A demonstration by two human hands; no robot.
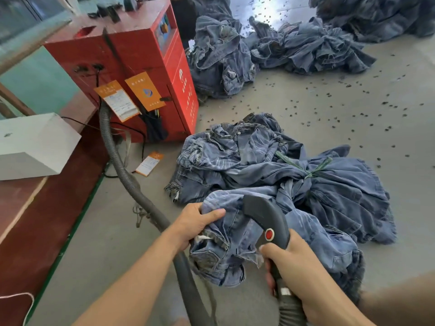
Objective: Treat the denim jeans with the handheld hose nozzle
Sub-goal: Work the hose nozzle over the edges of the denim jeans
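- The left hand (195,222) grips a bunched fold of the denim jeans (226,241), its fingers curled over the top edge of the cloth and lifting it off the floor (306,90).
- The right hand (289,262) has its fingers wrapped round the grip of the handheld hose nozzle (266,217), one dark head with one red button on top; its tip rests against the held jeans, just beside the left hand.
- One grey ribbed hose (122,165) runs from the nozzle's rear, passes under the left forearm and curves up to the red machine (131,74).
- The held jeans belong to a bundle of jeans (294,165) lying on the floor in front, tied with one green cord (313,170).
- Farther back lie three more heaps of jeans (219,60); how many garments each holds cannot be told.
- Two orange tags (143,90) hang on the machine's side, and a third orange tag (150,162) lies on the floor by its base.
- One white box (30,147) sits on the reddish worktop (21,208) at the left.
- Many small dark scraps (353,107) are scattered over the floor, too many to count.
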